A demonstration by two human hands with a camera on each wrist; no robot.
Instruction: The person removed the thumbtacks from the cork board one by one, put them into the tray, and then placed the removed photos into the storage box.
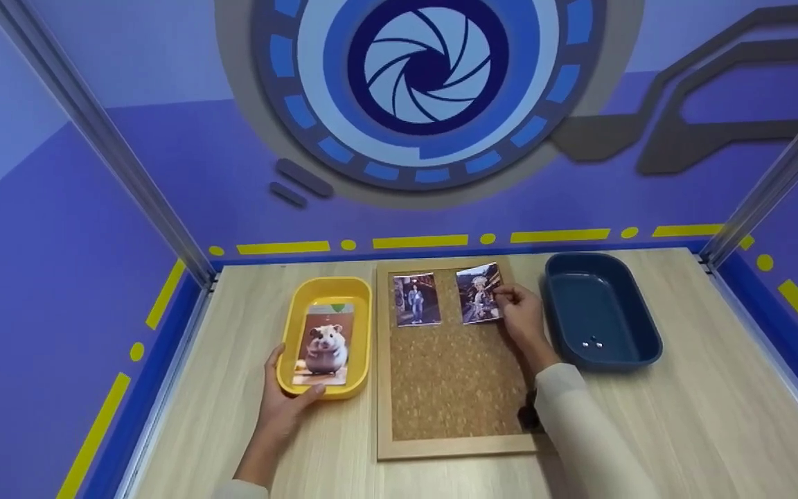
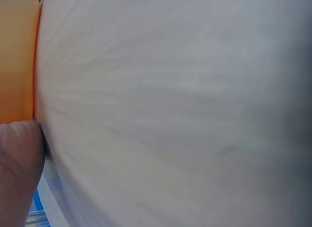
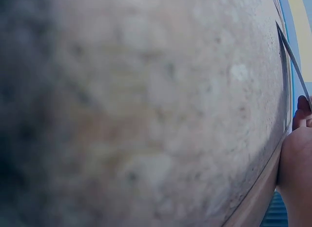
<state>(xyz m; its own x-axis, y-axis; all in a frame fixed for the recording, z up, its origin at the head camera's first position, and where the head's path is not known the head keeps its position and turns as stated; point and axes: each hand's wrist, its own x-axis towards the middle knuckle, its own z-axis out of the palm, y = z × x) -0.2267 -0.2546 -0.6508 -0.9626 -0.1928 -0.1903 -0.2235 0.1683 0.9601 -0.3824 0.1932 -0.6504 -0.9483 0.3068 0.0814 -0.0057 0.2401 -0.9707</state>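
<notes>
My left hand (image 1: 285, 409) grips the near left corner of a yellow tray (image 1: 361, 339), thumb over the front rim and fingers along the side. Inside the tray lies a hamster photo (image 1: 325, 350). The left wrist view catches part of that hand (image 2: 19, 168) against the tray wall (image 2: 17, 61). With thumb and fingers my right hand (image 1: 525, 322) pinches the right edge of a photo (image 1: 475, 294) of a figure in a street, over the corkboard's (image 1: 454, 381) upper right. Seen edge-on in the right wrist view, this photo (image 3: 293, 61) slants off the cork. Another photo (image 1: 415, 301) is at the board's upper left.
Right of the corkboard stands a dark blue tray (image 1: 586, 298) with several small shiny pieces (image 1: 593, 343) in it. A small black object (image 1: 528, 414) sits by the board's lower right, partly behind the right sleeve. Purple panels (image 1: 177, 187) wall in the table.
</notes>
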